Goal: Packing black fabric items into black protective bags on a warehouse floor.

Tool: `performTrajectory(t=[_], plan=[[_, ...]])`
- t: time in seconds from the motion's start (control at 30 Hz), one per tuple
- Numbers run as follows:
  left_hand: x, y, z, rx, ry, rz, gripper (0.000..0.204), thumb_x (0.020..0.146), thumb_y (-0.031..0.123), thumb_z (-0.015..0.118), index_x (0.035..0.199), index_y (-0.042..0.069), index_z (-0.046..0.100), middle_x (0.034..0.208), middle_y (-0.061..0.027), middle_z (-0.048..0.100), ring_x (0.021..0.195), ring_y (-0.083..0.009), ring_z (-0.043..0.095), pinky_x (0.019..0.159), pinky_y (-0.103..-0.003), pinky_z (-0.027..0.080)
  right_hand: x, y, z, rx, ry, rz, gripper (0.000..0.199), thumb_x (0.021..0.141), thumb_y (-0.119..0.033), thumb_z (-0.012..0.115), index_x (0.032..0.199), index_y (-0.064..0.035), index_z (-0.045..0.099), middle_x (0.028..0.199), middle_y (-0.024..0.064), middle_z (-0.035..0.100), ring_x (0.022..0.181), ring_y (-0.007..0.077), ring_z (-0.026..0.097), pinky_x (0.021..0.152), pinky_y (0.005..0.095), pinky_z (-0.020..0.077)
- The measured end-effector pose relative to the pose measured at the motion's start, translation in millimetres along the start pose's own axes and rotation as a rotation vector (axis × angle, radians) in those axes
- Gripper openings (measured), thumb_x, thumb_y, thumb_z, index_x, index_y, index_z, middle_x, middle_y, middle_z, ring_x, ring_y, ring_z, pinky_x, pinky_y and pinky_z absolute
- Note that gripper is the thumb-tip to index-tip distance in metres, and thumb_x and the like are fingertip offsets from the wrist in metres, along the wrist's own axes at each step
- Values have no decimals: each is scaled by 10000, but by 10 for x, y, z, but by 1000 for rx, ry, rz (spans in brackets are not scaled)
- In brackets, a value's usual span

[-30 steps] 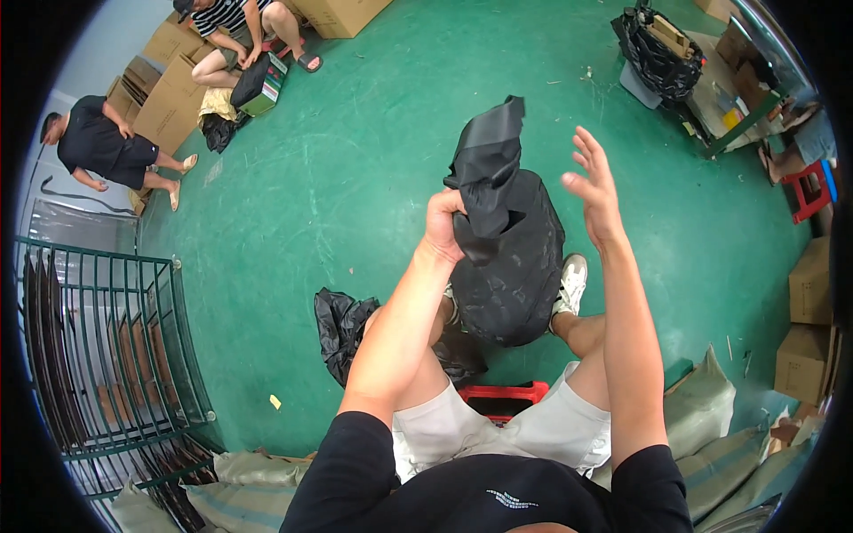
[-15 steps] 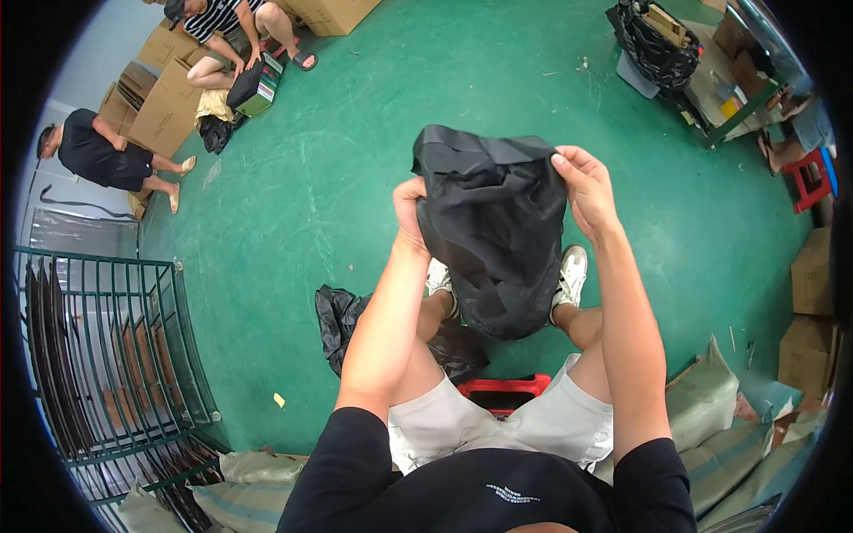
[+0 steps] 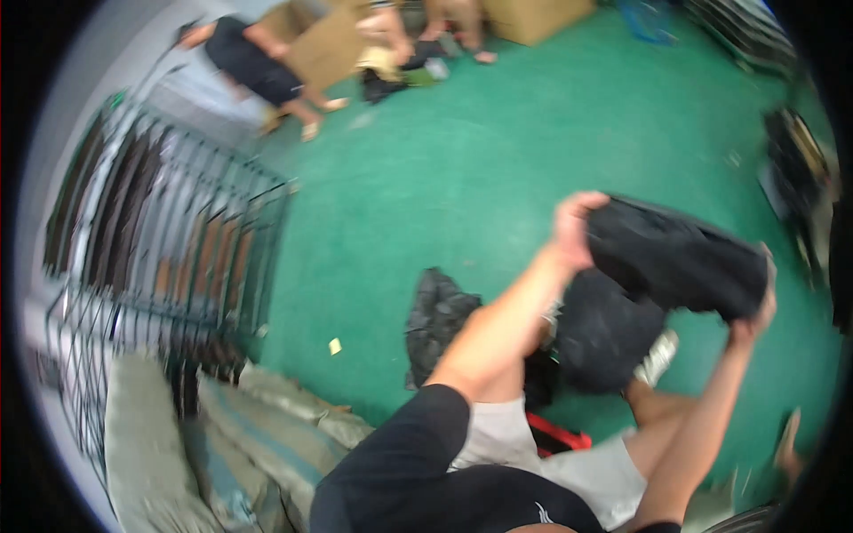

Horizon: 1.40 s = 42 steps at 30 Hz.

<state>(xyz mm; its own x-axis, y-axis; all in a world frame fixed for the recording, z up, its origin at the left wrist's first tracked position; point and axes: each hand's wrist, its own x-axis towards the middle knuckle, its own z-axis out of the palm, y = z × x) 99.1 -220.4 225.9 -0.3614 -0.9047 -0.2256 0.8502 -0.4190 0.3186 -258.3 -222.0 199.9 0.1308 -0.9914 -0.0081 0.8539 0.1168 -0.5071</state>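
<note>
A black fabric bag (image 3: pixel 675 258) is stretched sideways between my hands over my knees, blurred by motion. My left hand (image 3: pixel 574 233) is closed on its left end. At the lower right end my right hand (image 3: pixel 757 306) grips the bag, its fingers mostly behind the cloth. Below hangs or rests a rounded black bulk (image 3: pixel 609 338) between my feet; whether it is part of the same bag I cannot tell. A crumpled black plastic bag (image 3: pixel 437 309) lies on the floor beside my left leg.
I sit over a red stool (image 3: pixel 564 435). Stuffed woven sacks (image 3: pixel 258 435) lean at my left, near a green metal rack (image 3: pixel 178 213). At the far left a person in black (image 3: pixel 249 62) stands by cardboard boxes (image 3: pixel 338 44); another crouches there. A black-bagged bin (image 3: pixel 791 169) stands at right.
My view has swung so the scene tilts and my hands sit further right. The bag's upper part, upright and bunched before, is now pulled wide between both hands.
</note>
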Motion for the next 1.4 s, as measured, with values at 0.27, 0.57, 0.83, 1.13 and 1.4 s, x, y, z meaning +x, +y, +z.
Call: performTrajectory(t=[0.27,0.57,0.83,1.13,1.4], plan=[[131,-108,-98,-48,-286,-20,432,928,327,456,1007,-39,670,1014,-192,709,928,-345,681,946,-451,500,103,170,-367,-136,-217,105,488,1048,-313,375,1474,-73,363,1439,154,466,1309,347,463,1113,514,349],[144,-259,72,265,-369,40,265,945,287,597,1014,37,653,932,-76,679,863,-174,657,800,-334,534,73,18,-440,-271,139,35,455,1055,-210,332,1434,36,391,1421,161,479,1279,285,496,1126,399,356],[-163,192,60,1247,-96,240,625,699,235,836,1250,80,584,1185,-64,634,1018,-182,610,908,-336,461,204,553,81,-480,246,-79,371,1027,-129,396,1328,44,527,1336,115,571,1201,210,565,1056,344,431],[78,9,-177,350,-442,50,287,991,249,546,1160,23,601,1116,-122,673,988,-218,664,882,-340,529,-35,271,441,-44,-185,284,294,1017,-177,468,1177,46,573,1126,173,662,973,235,676,890,362,551],[-61,-195,39,625,-498,-199,815,706,71,778,1423,-24,404,1386,-117,521,1285,-214,482,1092,-365,363,116,209,160,394,-274,70,396,1048,-249,338,1268,-4,558,1196,181,648,1082,330,637,997,495,482]])
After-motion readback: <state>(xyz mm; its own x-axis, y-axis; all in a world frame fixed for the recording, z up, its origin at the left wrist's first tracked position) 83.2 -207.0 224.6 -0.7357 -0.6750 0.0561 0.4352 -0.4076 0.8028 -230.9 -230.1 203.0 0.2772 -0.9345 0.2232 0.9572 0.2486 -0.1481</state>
